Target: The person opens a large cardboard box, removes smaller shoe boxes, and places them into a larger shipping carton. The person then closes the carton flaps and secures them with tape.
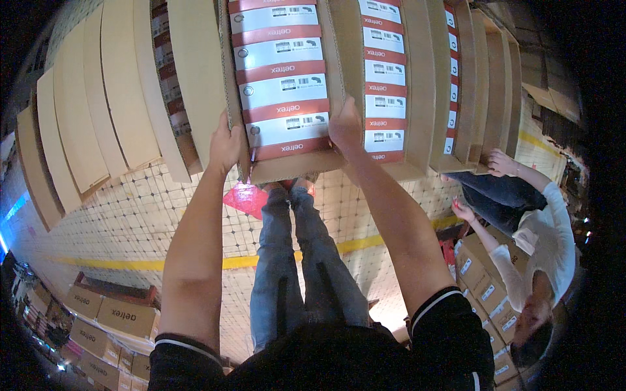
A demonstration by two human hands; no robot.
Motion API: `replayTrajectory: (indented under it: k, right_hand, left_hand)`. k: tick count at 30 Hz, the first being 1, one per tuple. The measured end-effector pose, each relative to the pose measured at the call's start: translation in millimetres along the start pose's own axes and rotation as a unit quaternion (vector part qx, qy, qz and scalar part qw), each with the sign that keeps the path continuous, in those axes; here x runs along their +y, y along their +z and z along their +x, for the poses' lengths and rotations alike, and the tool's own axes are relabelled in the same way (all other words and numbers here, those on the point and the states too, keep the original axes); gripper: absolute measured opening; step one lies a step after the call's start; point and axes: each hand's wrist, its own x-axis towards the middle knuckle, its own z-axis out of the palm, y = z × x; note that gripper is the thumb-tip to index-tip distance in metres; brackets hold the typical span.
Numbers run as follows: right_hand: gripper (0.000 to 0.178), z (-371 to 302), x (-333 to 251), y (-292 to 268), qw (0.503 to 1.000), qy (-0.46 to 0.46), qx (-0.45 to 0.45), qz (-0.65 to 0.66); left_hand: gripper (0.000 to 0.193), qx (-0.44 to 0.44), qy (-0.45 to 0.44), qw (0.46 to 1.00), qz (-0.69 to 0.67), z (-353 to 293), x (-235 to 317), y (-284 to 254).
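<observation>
In front of me stands a long open cardboard carton point(297, 171), its top flaps raised along the sides. A single row of red and white product boxes point(283, 91) fills it, running away from me. My left hand point(225, 144) grips the carton's left wall near the close corner, fingers over the edge. On the opposite side my right hand point(345, 127) closes around the right wall beside the nearest product boxes; part of its fingers is hidden.
To the right, another open carton point(417, 133) holds similar boxes. Long cardboard flaps point(78, 111) line the left. A co-worker point(538, 241) is at the right, one hand on a carton. Stacked brown cartons point(124, 317) stand behind me. A yellow line point(238, 262) crosses the tiled floor.
</observation>
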Motion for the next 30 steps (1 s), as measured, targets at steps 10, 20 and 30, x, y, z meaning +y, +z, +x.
replayTrajectory:
  k: [10, 20, 30]
  right_hand:
    - [0.037, 24.2, -6.0, 3.6, 0.997, 0.076, -0.024, -0.021]
    - [0.045, 23.1, -7.0, -5.1, 0.996, 0.062, -0.064, -0.001]
    - [0.040, 25.4, -13.7, -5.2, 0.983, 0.122, -0.106, -0.092]
  left_hand:
    - [0.055, 0.016, -0.109, 0.992, 0.057, -2.2, 29.5, 11.9]
    - [0.042, 0.180, -0.077, 0.971, 0.136, 78.4, 73.0, 8.8]
    - [0.034, 0.199, -0.055, 0.958, 0.197, 103.5, 76.1, 5.1]
